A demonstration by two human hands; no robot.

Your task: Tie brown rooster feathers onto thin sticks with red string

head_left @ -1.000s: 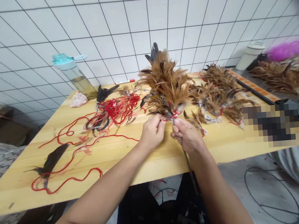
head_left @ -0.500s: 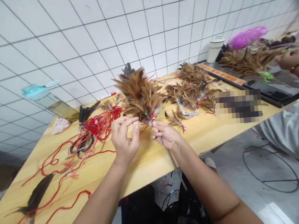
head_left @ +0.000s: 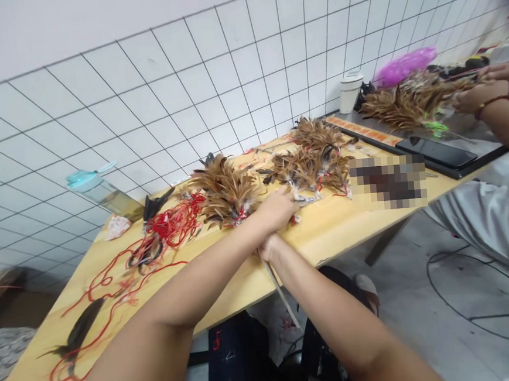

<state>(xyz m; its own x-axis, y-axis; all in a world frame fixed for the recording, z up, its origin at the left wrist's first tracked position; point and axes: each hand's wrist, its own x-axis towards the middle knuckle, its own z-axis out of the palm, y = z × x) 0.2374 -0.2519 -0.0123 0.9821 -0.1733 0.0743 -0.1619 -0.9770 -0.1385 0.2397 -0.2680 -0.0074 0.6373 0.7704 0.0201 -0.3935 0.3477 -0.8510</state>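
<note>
A feather duster [head_left: 225,187] with a head of brown feathers, bound with red string, lies low over the table. My right hand [head_left: 266,247] is closed round its thin stick [head_left: 282,294]; most of its fingers are hidden behind my left forearm. Crossing over my right wrist, my left hand [head_left: 280,209] reaches to the right. It covers a small feather bunch whose red-tied end [head_left: 298,218] peeks out beside it. My left fingers point down and are mostly hidden, so their grip cannot be made out.
Tangled red string [head_left: 177,217], scissors [head_left: 145,256] and a dark feather [head_left: 83,330] lie at left. A water bottle [head_left: 109,196] leans by the wall. More feather bunches [head_left: 309,165] lie at right. Further right, a co-worker's hands [head_left: 482,96] work near a phone [head_left: 439,151].
My left hand has moved right, from beside the duster's binding across my right wrist to the small feather bunch. The duster's head has dropped lower and to the left.
</note>
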